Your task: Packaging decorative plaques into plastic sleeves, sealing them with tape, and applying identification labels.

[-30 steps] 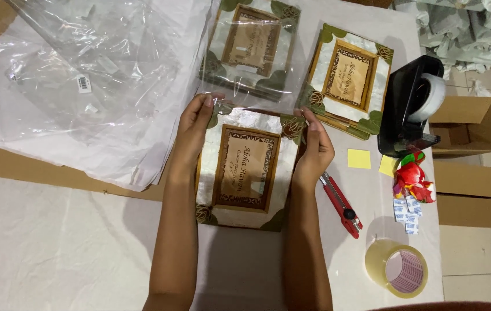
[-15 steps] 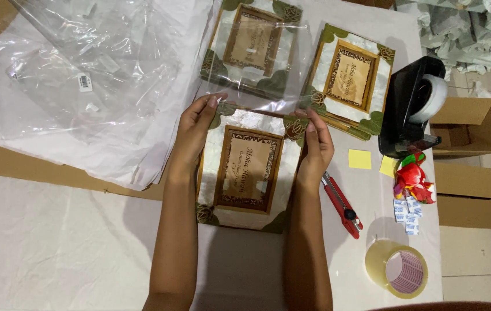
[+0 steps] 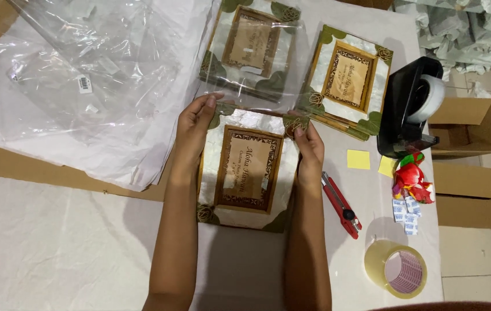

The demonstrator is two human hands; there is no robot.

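Far left of the frame, a heap of clear plastic bags (image 3: pixel 84 86) lies crumpled on white paper. Moving in, the left hand (image 3: pixel 195 125) has its fingers curled round the upper left corner of the framed plaque (image 3: pixel 248 170) at frame centre, pinching the clear sleeve's (image 3: pixel 257 98) open edge there. The right hand (image 3: pixel 310 144) does the same at the upper right corner, so the sleeve mouth is spread across the frame's top. Two more frames sit above. Right of that: a red box cutter (image 3: pixel 340 204), yellow sticky notes (image 3: pixel 358 159), black tape dispenser (image 3: pixel 410 109), and a tape roll (image 3: pixel 396 269) on the tabletop (image 3: pixel 55 247).
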